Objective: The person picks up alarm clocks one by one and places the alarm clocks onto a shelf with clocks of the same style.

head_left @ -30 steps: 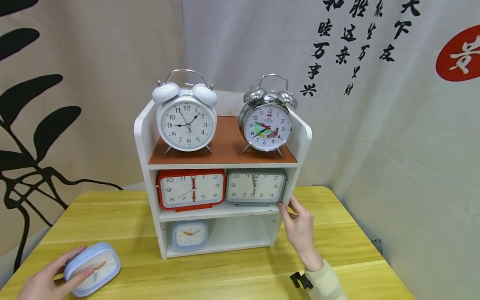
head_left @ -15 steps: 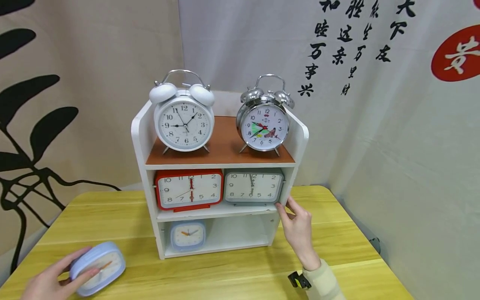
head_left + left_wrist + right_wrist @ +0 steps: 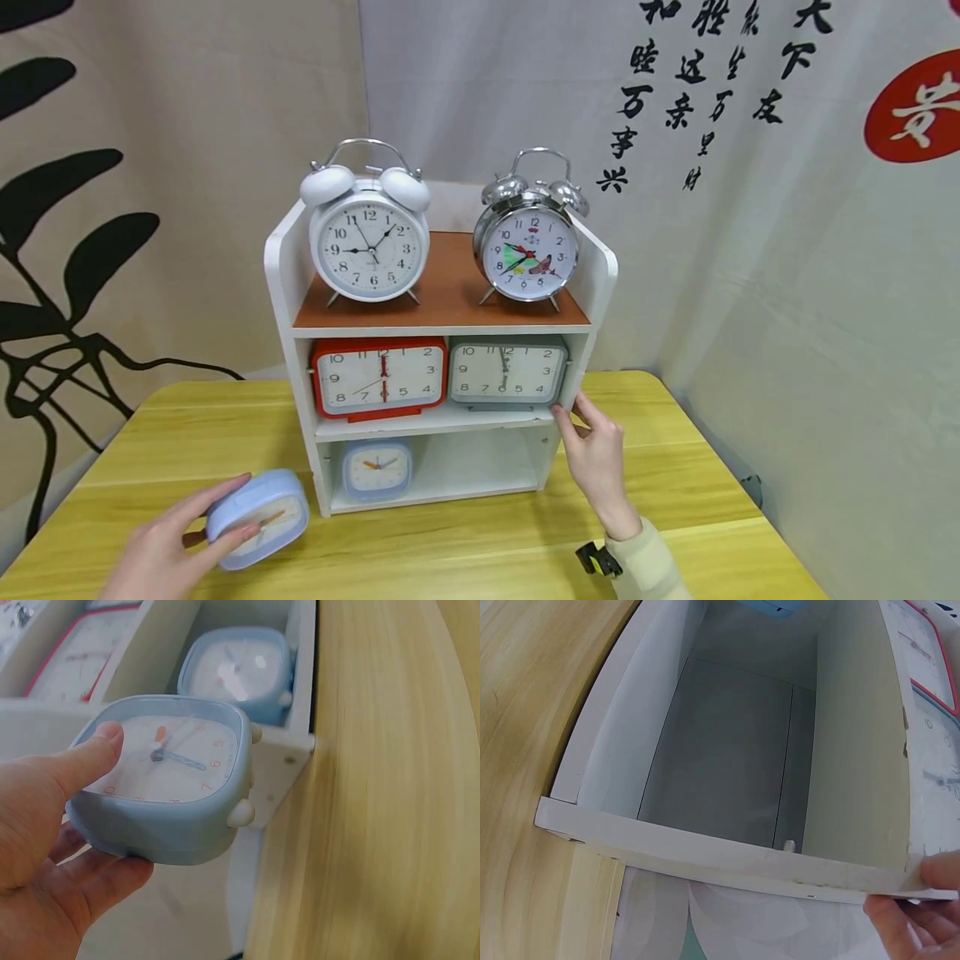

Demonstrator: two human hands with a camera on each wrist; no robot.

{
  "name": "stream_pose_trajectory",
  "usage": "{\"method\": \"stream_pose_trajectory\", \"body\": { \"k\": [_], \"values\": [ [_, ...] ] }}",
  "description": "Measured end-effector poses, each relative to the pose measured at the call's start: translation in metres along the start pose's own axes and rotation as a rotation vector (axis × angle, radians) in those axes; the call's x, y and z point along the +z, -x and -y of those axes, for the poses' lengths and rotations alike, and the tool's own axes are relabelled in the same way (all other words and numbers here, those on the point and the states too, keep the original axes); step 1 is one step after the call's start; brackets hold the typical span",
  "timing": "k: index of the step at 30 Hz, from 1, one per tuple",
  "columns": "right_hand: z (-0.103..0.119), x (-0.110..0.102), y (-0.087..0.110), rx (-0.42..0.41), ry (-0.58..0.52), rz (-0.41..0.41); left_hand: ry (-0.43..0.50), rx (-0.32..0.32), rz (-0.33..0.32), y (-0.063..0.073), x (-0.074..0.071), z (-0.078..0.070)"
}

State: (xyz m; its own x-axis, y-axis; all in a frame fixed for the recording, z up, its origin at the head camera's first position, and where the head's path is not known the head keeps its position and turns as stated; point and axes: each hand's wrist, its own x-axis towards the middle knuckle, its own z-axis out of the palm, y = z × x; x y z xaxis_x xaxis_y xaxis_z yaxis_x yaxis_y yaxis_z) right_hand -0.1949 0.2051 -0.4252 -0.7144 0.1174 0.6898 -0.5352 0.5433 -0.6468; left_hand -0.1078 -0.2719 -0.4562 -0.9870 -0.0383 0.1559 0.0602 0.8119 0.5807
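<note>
My left hand [image 3: 174, 540] grips a small light-blue alarm clock [image 3: 283, 533], tilted, in front of the shelf's lower left corner. In the left wrist view the thumb lies over the clock's face and the other fingers curl beneath its body [image 3: 161, 832]. A matching blue clock [image 3: 377, 469] stands on the left of the bottom compartment. My right hand [image 3: 596, 467] pinches the right side panel of the white shelf [image 3: 442, 333] at middle-board height. In the right wrist view the thumb and fingers [image 3: 891, 924] sit on either side of the panel's edge [image 3: 727, 844].
A red clock [image 3: 381, 379] and a grey clock [image 3: 508, 372] fill the middle compartment. On the brown top board stand a white twin-bell clock [image 3: 371, 250] and a silver one [image 3: 527, 250]. The shelf rests on a yellow wooden table [image 3: 420, 558], with fabric hangings [image 3: 480, 83] behind.
My left hand has carried the blue clock rightward and slightly away from me, closer to the shelf. My right hand keeps its hold on the side panel.
</note>
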Motion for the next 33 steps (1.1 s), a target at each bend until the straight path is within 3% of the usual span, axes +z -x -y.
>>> {"method": "stream_pose_trajectory", "body": {
  "k": [7,16,21,27,33],
  "values": [
    [-0.001,0.000,0.000,-0.001,0.003,0.002,0.053,0.072,-0.055,0.007,0.014,-0.017],
    [-0.001,-0.001,0.000,-0.005,0.003,-0.002,0.071,0.165,-0.073,0.010,0.033,-0.029],
    [-0.001,0.000,0.000,-0.004,-0.007,-0.001,0.084,0.184,-0.053,0.011,0.040,-0.037],
    [-0.001,0.001,0.000,0.002,-0.005,0.000,0.118,0.282,-0.109,0.011,0.050,-0.045],
    [0.001,0.000,0.000,0.006,0.006,-0.003,0.136,0.341,-0.098,0.009,0.059,-0.054]
  ]
}}
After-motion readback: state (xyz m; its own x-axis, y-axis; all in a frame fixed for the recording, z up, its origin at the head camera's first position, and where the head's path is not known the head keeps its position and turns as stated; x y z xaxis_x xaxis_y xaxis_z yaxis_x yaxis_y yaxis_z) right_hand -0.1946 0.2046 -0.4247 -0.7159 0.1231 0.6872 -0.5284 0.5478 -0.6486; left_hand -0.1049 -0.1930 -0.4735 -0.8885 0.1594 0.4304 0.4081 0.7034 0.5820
